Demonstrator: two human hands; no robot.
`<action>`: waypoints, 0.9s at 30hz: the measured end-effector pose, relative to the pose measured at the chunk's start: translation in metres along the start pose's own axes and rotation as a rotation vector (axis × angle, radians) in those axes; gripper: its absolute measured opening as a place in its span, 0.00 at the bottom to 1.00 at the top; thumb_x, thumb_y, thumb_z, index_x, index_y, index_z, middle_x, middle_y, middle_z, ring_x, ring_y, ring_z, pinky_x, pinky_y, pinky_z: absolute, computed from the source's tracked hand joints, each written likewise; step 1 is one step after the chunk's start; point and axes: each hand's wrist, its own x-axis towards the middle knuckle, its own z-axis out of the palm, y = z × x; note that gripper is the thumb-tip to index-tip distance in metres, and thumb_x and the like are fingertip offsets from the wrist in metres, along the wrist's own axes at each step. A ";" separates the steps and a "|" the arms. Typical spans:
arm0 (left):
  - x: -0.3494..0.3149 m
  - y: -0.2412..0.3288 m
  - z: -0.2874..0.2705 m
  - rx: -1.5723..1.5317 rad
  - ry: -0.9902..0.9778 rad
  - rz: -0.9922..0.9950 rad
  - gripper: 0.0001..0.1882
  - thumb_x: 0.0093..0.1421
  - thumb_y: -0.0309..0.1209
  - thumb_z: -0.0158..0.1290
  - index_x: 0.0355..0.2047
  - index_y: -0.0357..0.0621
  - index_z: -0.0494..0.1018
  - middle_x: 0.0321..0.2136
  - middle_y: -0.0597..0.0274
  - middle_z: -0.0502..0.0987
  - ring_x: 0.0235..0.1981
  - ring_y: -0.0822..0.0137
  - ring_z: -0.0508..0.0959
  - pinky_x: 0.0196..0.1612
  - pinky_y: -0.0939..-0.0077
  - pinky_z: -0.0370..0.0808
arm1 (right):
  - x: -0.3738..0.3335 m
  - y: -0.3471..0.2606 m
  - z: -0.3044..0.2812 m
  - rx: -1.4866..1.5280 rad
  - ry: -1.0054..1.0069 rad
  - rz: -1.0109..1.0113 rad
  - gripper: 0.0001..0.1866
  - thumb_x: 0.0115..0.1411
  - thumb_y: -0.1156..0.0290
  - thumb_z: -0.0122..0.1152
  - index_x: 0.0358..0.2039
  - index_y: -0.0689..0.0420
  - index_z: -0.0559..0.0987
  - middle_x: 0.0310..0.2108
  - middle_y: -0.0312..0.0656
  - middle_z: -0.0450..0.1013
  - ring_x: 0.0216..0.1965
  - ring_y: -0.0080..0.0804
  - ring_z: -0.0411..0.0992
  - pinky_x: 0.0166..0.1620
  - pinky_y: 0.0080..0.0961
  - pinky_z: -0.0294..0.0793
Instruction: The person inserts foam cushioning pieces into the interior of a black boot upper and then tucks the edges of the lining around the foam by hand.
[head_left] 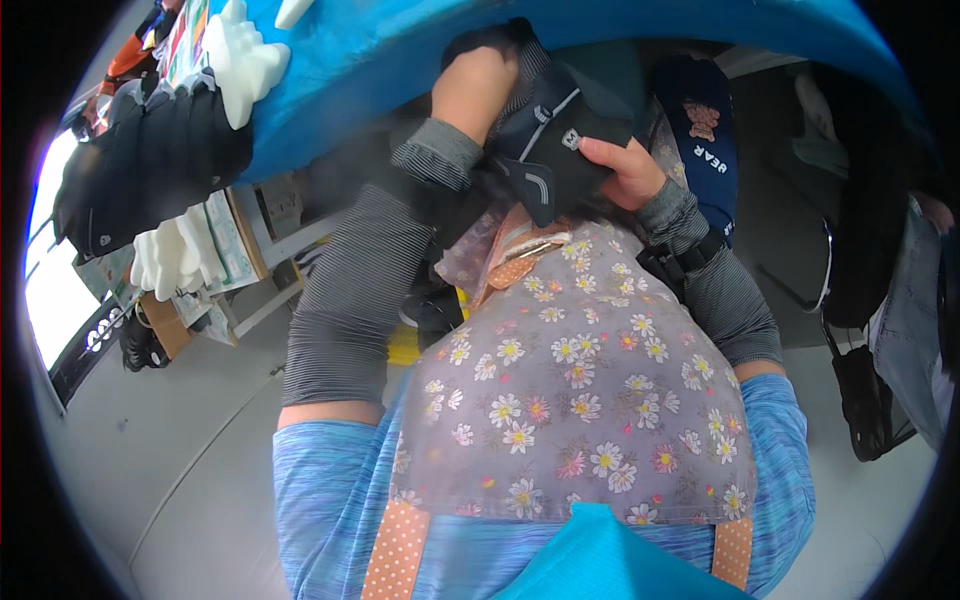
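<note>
A dark cloth piece [560, 165] with a small pale badge, white stripes and a finely striped part is held up between my hands, just below the table edge. I cannot tell its exact kind. My left hand [475, 92] is closed in a fist on its upper left end, near the striped part. On the lower right, my right hand [630, 173] pinches it, thumb on top beside the badge; the other fingers are mostly hidden behind the cloth. Its lower end hangs over my flowered apron [560, 370].
A blue-covered table [350, 90] curves across the front. At its left lie a stack of black cloth pieces [150, 160] and a white hand-shaped form [243, 65]. More white forms [180, 255] hang lower. Navy cloth with a bear picture [700, 140] and a dark-clothed person [860, 190] are at right.
</note>
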 end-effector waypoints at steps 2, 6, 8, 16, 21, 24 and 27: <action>-0.002 0.000 0.000 -0.055 -0.003 -0.032 0.25 0.64 0.45 0.44 0.25 0.34 0.78 0.25 0.40 0.78 0.31 0.40 0.78 0.37 0.52 0.76 | -0.001 0.003 -0.003 -0.013 0.014 0.001 0.17 0.63 0.71 0.58 0.51 0.62 0.74 0.48 0.42 0.75 0.49 0.31 0.73 0.54 0.29 0.72; -0.011 -0.002 -0.006 0.039 0.124 -0.018 0.24 0.64 0.45 0.45 0.24 0.36 0.77 0.25 0.40 0.77 0.30 0.40 0.78 0.35 0.51 0.75 | 0.000 -0.001 -0.003 -0.032 0.000 0.023 0.17 0.62 0.72 0.58 0.51 0.62 0.74 0.48 0.42 0.75 0.49 0.31 0.73 0.54 0.29 0.72; -0.020 0.003 -0.023 0.069 0.184 -0.014 0.24 0.64 0.45 0.45 0.23 0.37 0.77 0.24 0.41 0.77 0.29 0.41 0.78 0.34 0.51 0.75 | 0.001 -0.002 0.003 -0.057 0.020 -0.006 0.20 0.61 0.71 0.59 0.52 0.62 0.72 0.48 0.42 0.74 0.48 0.32 0.74 0.53 0.31 0.73; -0.036 0.005 -0.023 0.096 0.206 -0.015 0.24 0.65 0.44 0.47 0.19 0.38 0.75 0.20 0.41 0.76 0.25 0.41 0.77 0.29 0.51 0.74 | -0.004 -0.006 0.010 -0.135 0.046 -0.009 0.24 0.57 0.70 0.62 0.54 0.62 0.71 0.48 0.41 0.74 0.48 0.30 0.73 0.53 0.27 0.72; -0.023 -0.013 0.002 0.093 0.097 0.014 0.24 0.66 0.42 0.45 0.21 0.36 0.76 0.22 0.39 0.76 0.28 0.41 0.78 0.31 0.52 0.75 | 0.002 -0.002 0.000 -0.147 0.020 0.010 0.24 0.59 0.69 0.62 0.54 0.62 0.71 0.49 0.42 0.73 0.49 0.31 0.72 0.54 0.29 0.72; -0.010 -0.035 0.021 -0.045 0.024 0.081 0.22 0.66 0.40 0.45 0.24 0.34 0.76 0.24 0.38 0.77 0.30 0.41 0.78 0.33 0.53 0.75 | 0.006 -0.001 0.001 -0.191 -0.002 0.016 0.25 0.59 0.68 0.61 0.56 0.62 0.69 0.50 0.42 0.72 0.52 0.33 0.71 0.56 0.31 0.71; -0.005 -0.045 0.027 -0.169 -0.092 0.110 0.10 0.57 0.27 0.52 0.33 0.29 0.76 0.31 0.36 0.78 0.33 0.42 0.79 0.34 0.58 0.76 | 0.006 0.001 0.004 -0.195 -0.011 0.015 0.24 0.60 0.68 0.60 0.56 0.61 0.69 0.51 0.42 0.72 0.52 0.33 0.71 0.56 0.31 0.70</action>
